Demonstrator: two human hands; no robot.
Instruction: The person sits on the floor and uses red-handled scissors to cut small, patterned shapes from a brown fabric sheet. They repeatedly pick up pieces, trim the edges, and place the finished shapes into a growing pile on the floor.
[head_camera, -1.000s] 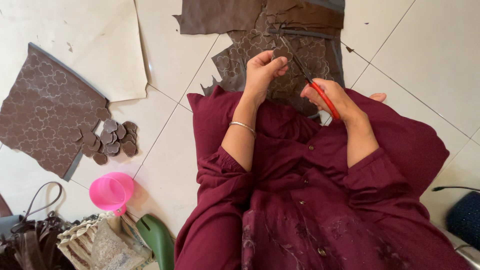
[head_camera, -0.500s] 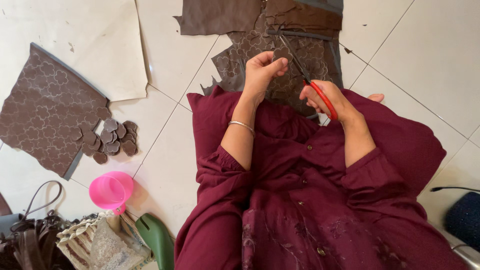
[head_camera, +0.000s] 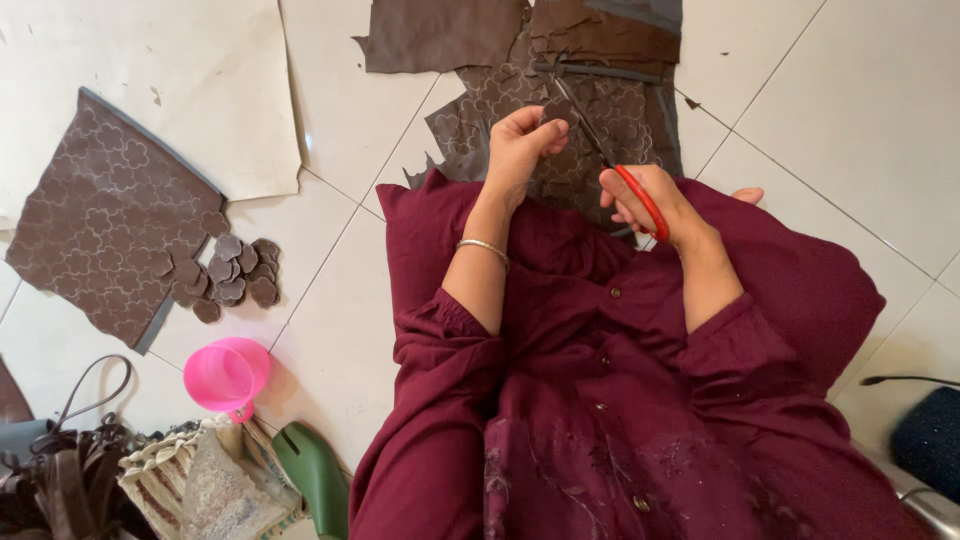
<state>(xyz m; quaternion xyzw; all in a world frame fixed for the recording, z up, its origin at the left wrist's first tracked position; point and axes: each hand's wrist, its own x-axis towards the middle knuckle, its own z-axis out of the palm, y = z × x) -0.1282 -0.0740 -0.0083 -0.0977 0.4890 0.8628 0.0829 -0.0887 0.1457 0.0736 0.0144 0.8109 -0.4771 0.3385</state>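
My left hand (head_camera: 520, 150) pinches a small piece of brown patterned material (head_camera: 556, 112) above a larger brown sheet marked with flower outlines (head_camera: 620, 120) on my lap. My right hand (head_camera: 650, 205) grips red-handled scissors (head_camera: 640, 195), whose dark blades (head_camera: 585, 125) reach up to the piece in my left hand. A thin silver bangle (head_camera: 484, 248) sits on my left wrist. I wear maroon clothing (head_camera: 600, 400).
Another patterned brown sheet (head_camera: 110, 230) lies at left on the white tiled floor, with a pile of several cut flower shapes (head_camera: 232, 278) beside it. A pink cup (head_camera: 226, 374), a green item (head_camera: 315, 475), straps and a woven bag (head_camera: 190, 485) sit lower left.
The hands and scissors have shifted only slightly; the blades stay at the piece held in my left hand.
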